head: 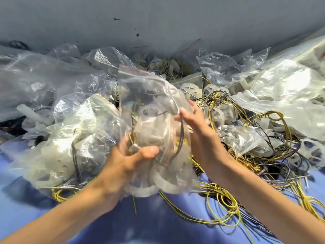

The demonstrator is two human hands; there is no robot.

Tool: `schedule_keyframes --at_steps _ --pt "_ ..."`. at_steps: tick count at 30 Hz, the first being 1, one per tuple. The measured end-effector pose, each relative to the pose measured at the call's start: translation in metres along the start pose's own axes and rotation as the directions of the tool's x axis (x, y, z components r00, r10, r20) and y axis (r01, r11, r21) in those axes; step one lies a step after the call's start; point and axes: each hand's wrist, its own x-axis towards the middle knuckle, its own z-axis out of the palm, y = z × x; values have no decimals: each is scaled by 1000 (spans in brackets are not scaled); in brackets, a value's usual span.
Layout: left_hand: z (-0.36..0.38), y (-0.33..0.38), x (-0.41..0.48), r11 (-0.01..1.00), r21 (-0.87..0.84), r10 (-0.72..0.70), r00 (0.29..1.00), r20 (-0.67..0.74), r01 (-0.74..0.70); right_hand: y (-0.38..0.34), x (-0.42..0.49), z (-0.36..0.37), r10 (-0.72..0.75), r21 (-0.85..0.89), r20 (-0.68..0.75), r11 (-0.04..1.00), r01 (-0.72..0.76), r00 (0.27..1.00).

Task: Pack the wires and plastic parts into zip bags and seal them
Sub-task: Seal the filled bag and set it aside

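A clear zip bag with a red line at its top stands upright in the middle, filled with white plastic wheels and wires. My left hand grips its lower part, thumb across the front. My right hand lies against the bag's right side with the fingers straight. Loose yellow and black wires trail over the blue cloth to the right. Loose white plastic wheels lie behind the bag.
Filled plastic bags are piled at the left. Empty clear bags and a large white-filled bag lie at the back and right. A grey wall closes the far side. More wires and wheels cover the right.
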Motion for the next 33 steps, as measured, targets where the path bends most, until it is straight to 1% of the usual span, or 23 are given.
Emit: schedule_keyframes --at_steps 2,4,6,8,9,10,11,12,13,14,15,16,18,19,20,21,22,23,25,27,29,31,33 --pt "6 7 11 1000 3 17 1000 -19 -17 1 -8 5 -166 -256 60 951 176 984" --pt "11 10 16 1000 24 -6 998 -57 7 -3 -8 2 -292 -416 98 856 306 951" --pt "15 15 21 999 -6 -37 999 3 37 -10 0 -7 -357 -387 86 848 362 930" --pt "13 19 29 999 -2 -39 997 71 39 -20 11 -18 -379 -237 20 897 372 925" --pt "7 22 33 998 58 -19 999 50 16 -25 19 -25 -384 -168 -20 912 375 923" --pt "-2 25 37 976 215 40 999 18 -43 -32 29 -34 -404 -160 -74 907 389 912" --pt "-14 28 41 862 484 156 987 29 -150 -40 42 -47 -444 -215 -150 887 409 883" --pt "-28 32 43 599 762 281 956 88 -247 -49 56 -61 -498 -304 -238 854 423 834" --pt "-44 34 46 276 921 366 916 165 -277 -58 71 -77 -553 -408 -334 815 411 763" --pt "-60 35 49 24 966 419 880 225 -258 -65 86 -94 -597 -507 -418 779 370 685" --pt "-76 36 51 -108 973 448 864 230 -203 -69 99 -112 -622 -589 -492 753 294 609" --pt "-91 36 54 -144 981 455 871 185 -133 -70 110 -129 -621 -643 -559 743 185 549" --pt "-114 34 59 -131 991 385 922 33 19 -62 130 -157 -560 -714 -646 683 -153 518" --pt "-123 31 61 -123 989 302 952 -46 87 -53 136 -168 -519 -751 -647 559 -351 558" --pt "-132 28 63 -104 984 198 973 -120 142 -41 139 -175 -460 -792 -610 387 -472 646" --pt "-138 26 65 -58 981 94 980 -178 184 -28 142 -181 -366 -838 -546 223 -499 753" --pt "-142 25 66 -14 977 14 977 -213 213 -16 144 -187 -239 -880 -474 103 -463 848" --pt "-145 25 67 11 976 -19 976 -219 219 -6 147 -193 -112 -908 -420 29 -419 901" --pt "-147 23 67 -8 980 14 980 -198 198 2 151 -204 22 -921 -390 -28 -389 921" --pt "-146 19 65 -78 982 72 984 -164 170 2 153 -208 66 -916 -402 -36 -400 913" --pt "-146 17 65 -101 981 113 981 -157 168 2 151 -206 87 -906 -423 -12 -424 902" --pt "-146 19 66 -53 982 117 978 -173 180 0 147 -205 95 -900 -431 27 -435 897" --pt "-147 26 68 93 981 79 981 -176 169 -10 141 -198 89 -908 -405 74 -411 910"
